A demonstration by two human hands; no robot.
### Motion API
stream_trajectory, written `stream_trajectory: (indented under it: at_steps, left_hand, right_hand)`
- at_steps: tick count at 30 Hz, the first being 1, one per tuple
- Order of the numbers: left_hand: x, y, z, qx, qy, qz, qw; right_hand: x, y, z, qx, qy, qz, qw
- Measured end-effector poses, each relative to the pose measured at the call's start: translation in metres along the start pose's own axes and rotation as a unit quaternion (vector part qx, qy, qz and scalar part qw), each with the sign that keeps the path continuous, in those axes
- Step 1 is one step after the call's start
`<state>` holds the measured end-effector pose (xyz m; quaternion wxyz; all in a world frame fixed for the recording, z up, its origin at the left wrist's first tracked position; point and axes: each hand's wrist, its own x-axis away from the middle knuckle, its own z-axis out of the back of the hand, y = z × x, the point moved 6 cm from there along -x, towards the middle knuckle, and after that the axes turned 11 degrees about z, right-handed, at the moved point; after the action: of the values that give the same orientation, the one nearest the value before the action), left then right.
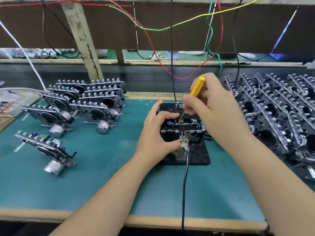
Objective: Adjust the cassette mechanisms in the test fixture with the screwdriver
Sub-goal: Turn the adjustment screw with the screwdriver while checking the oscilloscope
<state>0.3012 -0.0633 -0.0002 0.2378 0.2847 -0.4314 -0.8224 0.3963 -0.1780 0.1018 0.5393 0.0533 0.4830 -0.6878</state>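
Even, fairly bright overhead light, soft shadows, wide-angle bending and slight blur toward edges.

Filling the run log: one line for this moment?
right hand holds screwdriver | tip in cassette mechanism | left hand steadies it

On my bench: a green mat [95,167] over a wooden bench edge [187,223]. Behind it stood a slanted wooden post [81,38]. Red wire [150,41], green wire [211,31], yellow wire [221,11] and black cable [172,48] hung above. A white cable [25,55] ran at my far left.
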Motion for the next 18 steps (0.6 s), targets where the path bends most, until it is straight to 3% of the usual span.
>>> stream_trajectory:
  at_steps: [18]
  left_hand:
    - [0.0006,0.0014,0.0003,0.007,-0.006,0.007,1.0]
  right_hand:
    - [-0.0002,0.0025,0.0018,-0.013,0.024,0.002,1.0]
